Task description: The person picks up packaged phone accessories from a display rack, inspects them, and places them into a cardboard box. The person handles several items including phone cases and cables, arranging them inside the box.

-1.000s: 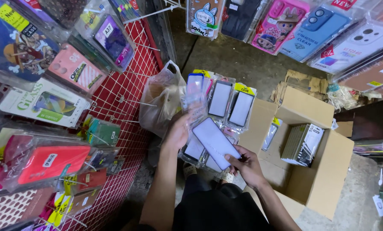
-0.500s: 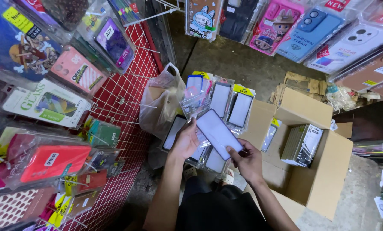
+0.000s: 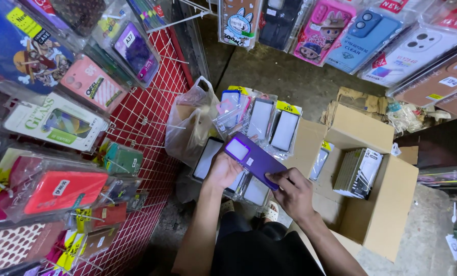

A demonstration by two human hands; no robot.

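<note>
At centre frame, both hands grasp a flat purple phone case in clear wrap (image 3: pixel 256 160): the left hand (image 3: pixel 222 170) grips its near-left end, the right hand (image 3: pixel 293 192) pinches its lower-right corner. Beyond lie packaged cases fanned out (image 3: pixel 261 118), seemingly on the floor, beside an open cardboard box (image 3: pixel 379 214) at right.
</note>
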